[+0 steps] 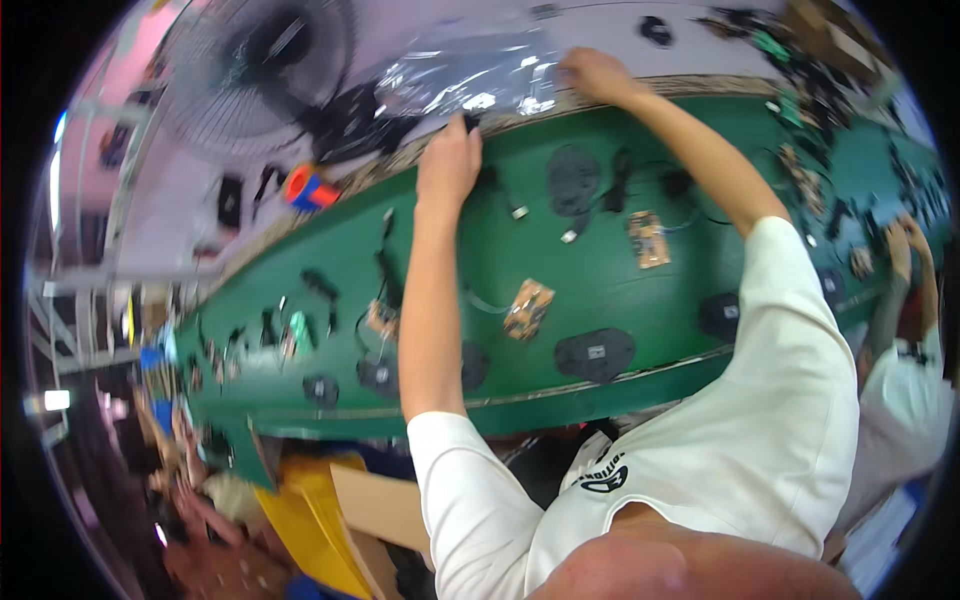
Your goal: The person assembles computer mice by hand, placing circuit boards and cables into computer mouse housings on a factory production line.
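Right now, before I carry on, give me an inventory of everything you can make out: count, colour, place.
Crinkled plastic bag: one, clear, beyond the worktop's far edge
Round caged fan: one, dark grey, upper left
Short cylinder: one, orange and blue, below the fan
Long smooth worktop: one, green, across the middle
Flat rounded plates: at least five, black, on the worktop
Small flat pieces: at least three, tan, on the worktop
Thin pale-plugged cables: several, black, on the worktop
Stiff cardboard flap: one, tan, lower left
Co-worker: one, white top, far right
Left hand: one, bare, at the bag's near edge
Right hand: one, bare, at the bag's right end
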A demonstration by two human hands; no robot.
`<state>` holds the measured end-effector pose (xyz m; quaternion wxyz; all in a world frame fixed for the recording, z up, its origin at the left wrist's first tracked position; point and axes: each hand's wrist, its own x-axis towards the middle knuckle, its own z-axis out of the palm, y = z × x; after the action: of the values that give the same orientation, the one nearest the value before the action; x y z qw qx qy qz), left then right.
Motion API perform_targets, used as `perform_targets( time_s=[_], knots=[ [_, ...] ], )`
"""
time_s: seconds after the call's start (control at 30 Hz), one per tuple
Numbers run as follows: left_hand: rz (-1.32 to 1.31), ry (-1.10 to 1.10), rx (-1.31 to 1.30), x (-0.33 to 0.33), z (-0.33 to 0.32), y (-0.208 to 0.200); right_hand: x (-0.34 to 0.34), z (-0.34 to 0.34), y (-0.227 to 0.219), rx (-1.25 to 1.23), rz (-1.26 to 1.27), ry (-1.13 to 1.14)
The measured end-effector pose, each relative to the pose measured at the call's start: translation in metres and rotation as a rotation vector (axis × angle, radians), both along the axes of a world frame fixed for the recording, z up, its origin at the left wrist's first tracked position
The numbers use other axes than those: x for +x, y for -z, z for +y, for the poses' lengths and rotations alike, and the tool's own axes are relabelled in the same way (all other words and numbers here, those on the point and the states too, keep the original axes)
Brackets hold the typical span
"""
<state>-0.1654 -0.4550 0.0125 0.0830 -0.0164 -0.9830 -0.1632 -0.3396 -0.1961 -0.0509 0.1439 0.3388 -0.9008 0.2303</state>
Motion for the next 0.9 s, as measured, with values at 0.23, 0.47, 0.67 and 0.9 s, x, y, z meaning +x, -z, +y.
perform_targets(
  time_s=[0.23, 0.47, 0.67, 0.9],
  knots=[
    [0.662, -0.318, 0.643, 0.153, -0.101, -0.021, -0.031, -0.005, 0.021, 0.019, 0.051, 0.002],
    [0.965, -0.642, 1.788, 0.35, -0.247, -0.011, -0.033, 0.013, 0.029, -0.156, -0.079, 0.076],
    [0.951, -0.825, 1.863, 0.396, -0.341, 0.024, 0.022, 0.02, -0.012, -0.327, -0.459, 0.007],
    [0.613, -1.014, 0.691, 0.411, -0.433, 0.054, 0.217, -0.196, -0.102, -0.262, -0.589, -0.466]
  ],
)
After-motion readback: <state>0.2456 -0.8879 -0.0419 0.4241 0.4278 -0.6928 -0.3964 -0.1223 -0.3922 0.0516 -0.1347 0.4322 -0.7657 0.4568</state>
